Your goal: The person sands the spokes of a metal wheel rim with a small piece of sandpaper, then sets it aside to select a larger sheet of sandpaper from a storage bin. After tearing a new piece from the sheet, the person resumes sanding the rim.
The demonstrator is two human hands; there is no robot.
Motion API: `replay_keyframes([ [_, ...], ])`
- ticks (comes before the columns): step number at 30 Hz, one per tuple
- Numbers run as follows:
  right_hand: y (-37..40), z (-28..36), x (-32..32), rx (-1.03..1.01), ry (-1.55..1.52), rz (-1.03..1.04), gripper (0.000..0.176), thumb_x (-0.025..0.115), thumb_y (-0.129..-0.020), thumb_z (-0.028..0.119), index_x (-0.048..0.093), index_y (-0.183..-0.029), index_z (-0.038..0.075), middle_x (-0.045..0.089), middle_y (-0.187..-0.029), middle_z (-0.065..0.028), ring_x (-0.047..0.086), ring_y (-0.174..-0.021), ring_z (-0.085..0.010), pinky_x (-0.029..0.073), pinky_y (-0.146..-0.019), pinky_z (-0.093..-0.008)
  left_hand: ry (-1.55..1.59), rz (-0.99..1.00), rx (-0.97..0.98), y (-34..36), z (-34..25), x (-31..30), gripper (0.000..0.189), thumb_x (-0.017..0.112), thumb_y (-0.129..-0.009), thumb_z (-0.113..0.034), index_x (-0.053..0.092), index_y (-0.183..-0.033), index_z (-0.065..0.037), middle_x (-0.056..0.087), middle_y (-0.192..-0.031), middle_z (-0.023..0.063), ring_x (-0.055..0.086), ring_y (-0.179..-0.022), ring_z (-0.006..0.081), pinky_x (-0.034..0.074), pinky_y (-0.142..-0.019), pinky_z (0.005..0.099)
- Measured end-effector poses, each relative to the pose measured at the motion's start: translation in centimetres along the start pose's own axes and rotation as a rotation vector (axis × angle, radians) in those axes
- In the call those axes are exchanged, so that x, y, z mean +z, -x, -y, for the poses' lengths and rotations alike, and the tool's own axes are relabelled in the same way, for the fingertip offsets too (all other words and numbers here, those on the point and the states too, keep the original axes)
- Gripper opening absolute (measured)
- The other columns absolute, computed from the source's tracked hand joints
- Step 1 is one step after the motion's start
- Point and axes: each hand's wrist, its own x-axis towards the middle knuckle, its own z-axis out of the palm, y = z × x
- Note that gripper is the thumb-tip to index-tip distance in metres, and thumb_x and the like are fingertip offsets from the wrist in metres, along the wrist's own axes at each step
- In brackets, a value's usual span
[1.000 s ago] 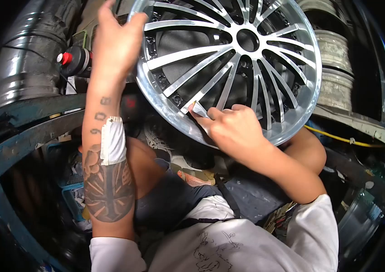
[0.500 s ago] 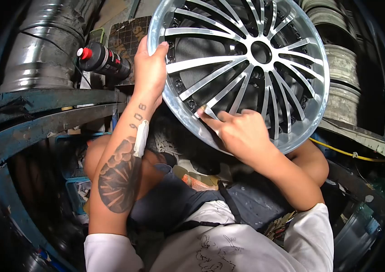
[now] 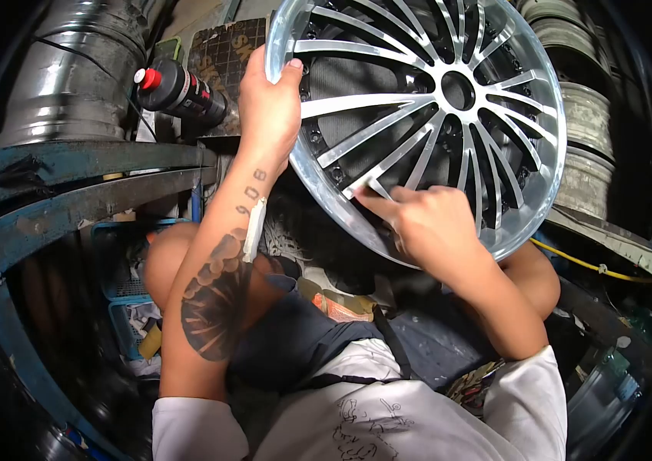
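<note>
Standing far left of wheel: shiny metal drum (image 3: 72,84), upper part of the view.
Bottle (image 3: 187,94): dark, red-and-white cap, tilted, between drum and wheel.
Left hand (image 3: 270,104): grasping the wheel's left edge, thumb on the front face; remaining fingers mostly hidden.
Wheel (image 3: 482,91): multi-spoke, bright face towards the wearer, held in front of the body, over the knees.
Right hand (image 3: 433,223): at the wheel's lower-left spoke end, index finger extended, others curled; a small pale piece (image 3: 379,190) at the fingers, blurred, grip unclear.
Stacked rims (image 3: 583,115): dull, just right of wheel.
Yellow hose (image 3: 602,269): lower right of wheel.
</note>
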Motion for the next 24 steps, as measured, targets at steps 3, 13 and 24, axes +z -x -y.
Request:
replay_keyframes([
  [3,0.4,1.0,-0.9,-0.041,-0.036,-0.070,0.047,0.064,-0.082,0.014,0.075,-0.128,0.020,0.065,-0.074,-0.0015,0.068,-0.059,-0.0201,0.051,-0.055,-0.0345,-0.107,-0.015,0.018,-0.1,-0.5,-0.1,0.037,0.065,-0.100,-0.011,0.060,-0.134,0.001,0.072,-0.113,0.0085,0.066,-0.099,0.0145,0.052,-0.090,0.0304],
  [13,-0.3,1.2,0.8,-0.005,0.064,-0.042,0.048,0.063,-0.083,0.017,0.073,-0.130,0.019,0.063,-0.073,-0.0020,0.066,-0.057,-0.0196,0.050,-0.056,-0.0347,-0.187,-0.037,0.034,-0.6,0.1,-0.1,0.037,0.064,-0.097,-0.011,0.061,-0.132,-0.004,0.075,-0.109,0.0176,0.073,-0.101,0.0295,0.054,-0.091,0.0397],
  [24,0.4,0.8,0.0,-0.016,0.086,-0.018,0.045,0.064,-0.084,0.017,0.074,-0.127,0.017,0.063,-0.073,-0.0031,0.067,-0.058,-0.0200,0.050,-0.056,-0.0357,-0.223,-0.034,0.064,-0.3,-0.6,0.0,0.037,0.064,-0.095,-0.011,0.060,-0.132,-0.003,0.074,-0.111,0.0207,0.073,-0.100,0.0326,0.055,-0.089,0.0412],
])
